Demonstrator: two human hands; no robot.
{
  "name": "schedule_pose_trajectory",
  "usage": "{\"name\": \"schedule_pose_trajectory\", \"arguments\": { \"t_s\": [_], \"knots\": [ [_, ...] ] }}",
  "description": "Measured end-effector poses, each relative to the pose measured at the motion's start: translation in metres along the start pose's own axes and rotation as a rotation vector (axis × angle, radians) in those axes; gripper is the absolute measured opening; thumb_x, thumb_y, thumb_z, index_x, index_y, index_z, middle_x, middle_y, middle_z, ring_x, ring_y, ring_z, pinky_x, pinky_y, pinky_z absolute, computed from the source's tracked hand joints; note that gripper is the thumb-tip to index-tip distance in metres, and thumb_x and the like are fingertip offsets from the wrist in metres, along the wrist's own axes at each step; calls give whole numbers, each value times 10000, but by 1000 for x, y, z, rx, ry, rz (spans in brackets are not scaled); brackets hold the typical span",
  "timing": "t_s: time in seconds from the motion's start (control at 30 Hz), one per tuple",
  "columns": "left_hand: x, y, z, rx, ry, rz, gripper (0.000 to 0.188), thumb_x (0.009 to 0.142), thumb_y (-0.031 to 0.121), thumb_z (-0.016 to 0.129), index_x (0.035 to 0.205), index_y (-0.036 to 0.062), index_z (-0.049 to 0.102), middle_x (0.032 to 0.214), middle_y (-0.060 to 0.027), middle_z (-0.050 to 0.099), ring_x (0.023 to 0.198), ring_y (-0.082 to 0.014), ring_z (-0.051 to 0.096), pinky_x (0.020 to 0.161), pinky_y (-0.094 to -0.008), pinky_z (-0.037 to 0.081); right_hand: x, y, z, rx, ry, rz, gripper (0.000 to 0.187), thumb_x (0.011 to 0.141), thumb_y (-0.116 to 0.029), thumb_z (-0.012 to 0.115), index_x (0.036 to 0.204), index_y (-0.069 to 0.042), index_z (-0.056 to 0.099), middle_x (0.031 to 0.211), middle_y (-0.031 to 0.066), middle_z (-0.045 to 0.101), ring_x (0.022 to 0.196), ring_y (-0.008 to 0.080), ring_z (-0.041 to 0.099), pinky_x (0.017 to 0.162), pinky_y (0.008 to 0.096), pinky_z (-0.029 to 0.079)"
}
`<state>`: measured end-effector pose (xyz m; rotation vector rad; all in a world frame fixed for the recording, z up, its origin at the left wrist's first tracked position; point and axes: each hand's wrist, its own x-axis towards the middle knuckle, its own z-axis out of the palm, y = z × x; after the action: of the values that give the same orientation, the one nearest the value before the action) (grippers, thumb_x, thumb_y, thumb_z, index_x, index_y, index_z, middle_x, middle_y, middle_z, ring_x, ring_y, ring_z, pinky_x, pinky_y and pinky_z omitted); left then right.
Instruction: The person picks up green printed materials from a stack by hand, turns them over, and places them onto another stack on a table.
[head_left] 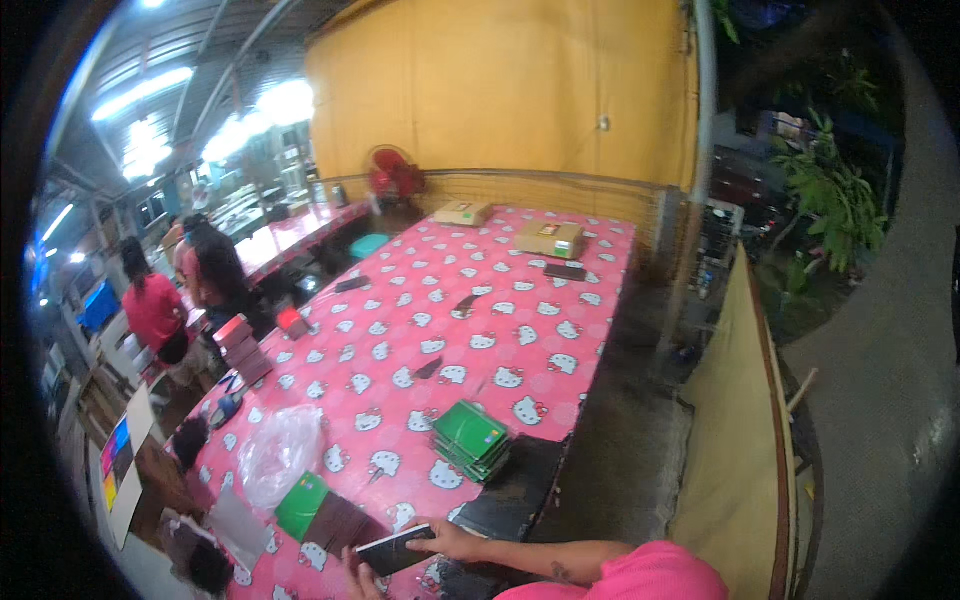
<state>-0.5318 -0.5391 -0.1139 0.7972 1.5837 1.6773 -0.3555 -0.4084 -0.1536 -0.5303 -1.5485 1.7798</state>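
My right hand (452,541) reaches in from the lower right and grips the right end of a dark, flat rectangular thing with a white edge (385,553); its exact kind is hard to make out. At its other end, my left hand (364,578) is closed round it, partly cut off by the lower edge. Just left of my hands stands a block of brown pieces (343,527) beside a green-topped stack (302,503). Farther off, a stack of green packs in clear wrap (470,440) sits near the table's right edge.
A pink patterned cloth covers the long table (400,330). Crumpled clear plastic (282,455) lies on the left, near pink boxes (242,350). Two cardboard boxes (549,240) rest at the far end. People (155,310) stand beyond the left edge; a tan panel (730,430) rises at right.
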Motion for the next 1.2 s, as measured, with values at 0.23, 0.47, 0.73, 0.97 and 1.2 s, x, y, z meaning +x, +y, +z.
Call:
{"name": "schedule_pose_trajectory", "arguments": {
  "t_s": [0.23,0.47,0.73,0.97,1.2],
  "knots": [
    [-19,31,-13,156,100,233,452,1009,130,497,1440,-5,474,1332,-173,580,1253,-270,539,1065,-372,418,26,-28,31,-40,-97,155,346,903,-185,757,1203,-50,650,1047,23,672,950,131,610,866,303,496],
    [-26,49,-31,450,264,453,376,985,108,587,1354,35,585,1243,-207,648,1137,-306,640,965,-384,496,30,-46,61,161,-98,137,288,871,-58,758,1135,-33,646,955,37,699,805,108,648,735,264,562],
    [-34,66,-20,539,283,496,327,985,104,591,1303,32,613,1124,-202,664,1010,-321,661,872,-396,514,26,-30,54,265,-125,153,299,867,-74,772,1139,-54,649,970,19,702,807,100,656,713,263,568],
    [-49,120,-18,304,231,444,325,956,58,639,1281,37,635,929,-135,654,821,-237,637,723,-351,503,14,-18,29,217,-20,199,297,869,-84,776,1132,-47,643,970,31,696,828,119,662,730,271,561],
    [-146,293,-42,51,-1047,1004,515,991,340,576,1448,157,423,981,-93,658,856,-280,612,764,-431,491,9,-2,40,268,-92,304,294,871,-61,773,1128,-31,634,962,41,690,834,125,654,761,282,551]
  ]
}}
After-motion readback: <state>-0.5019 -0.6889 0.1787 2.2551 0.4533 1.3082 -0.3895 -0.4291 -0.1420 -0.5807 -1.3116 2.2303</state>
